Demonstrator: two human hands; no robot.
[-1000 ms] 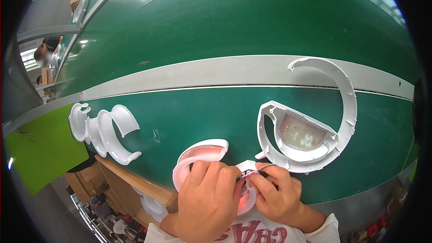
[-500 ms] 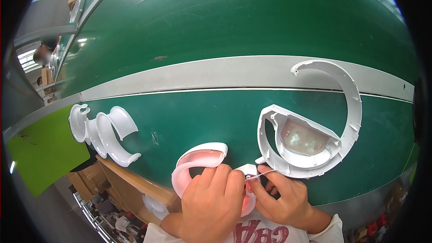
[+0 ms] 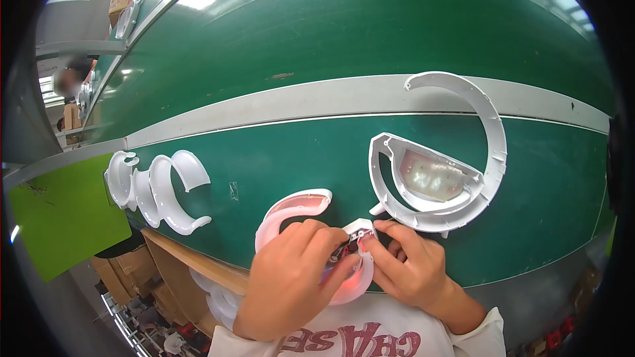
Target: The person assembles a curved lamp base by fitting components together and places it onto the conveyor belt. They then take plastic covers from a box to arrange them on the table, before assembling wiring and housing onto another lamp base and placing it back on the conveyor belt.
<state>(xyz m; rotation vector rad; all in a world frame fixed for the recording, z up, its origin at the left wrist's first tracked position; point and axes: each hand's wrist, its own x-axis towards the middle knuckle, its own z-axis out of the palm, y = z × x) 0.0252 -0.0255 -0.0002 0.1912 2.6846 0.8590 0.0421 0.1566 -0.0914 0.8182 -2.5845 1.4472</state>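
Observation:
A curved white plastic shell with a pink translucent inside (image 3: 296,207) lies between my hands at the table's front edge. My left hand (image 3: 291,274) wraps around its middle, thumb bent in toward the opening. Dark parts and thin wires show beside that thumb at the shell's white squared end (image 3: 359,227); their exact kind is too small to make out. My right hand (image 3: 411,264) is closed at this end from the other side, fingertips pressed against the shell. Just beyond it sits a large white spiral plastic housing (image 3: 495,152) with a cloudy half-round panel (image 3: 433,176).
White curved plastic shells (image 3: 159,188) stand at the left on the green table (image 3: 284,152). A grey strip (image 3: 278,106) crosses the table. Left are a lime-green sheet (image 3: 66,215) and an open cardboard box (image 3: 192,258) below table height. Another person is at the far left.
The thin white strand between my hands no longer shows. My left hand has turned, with its thumb now visible by the opening and dark parts exposed. The whole view has shifted slightly.

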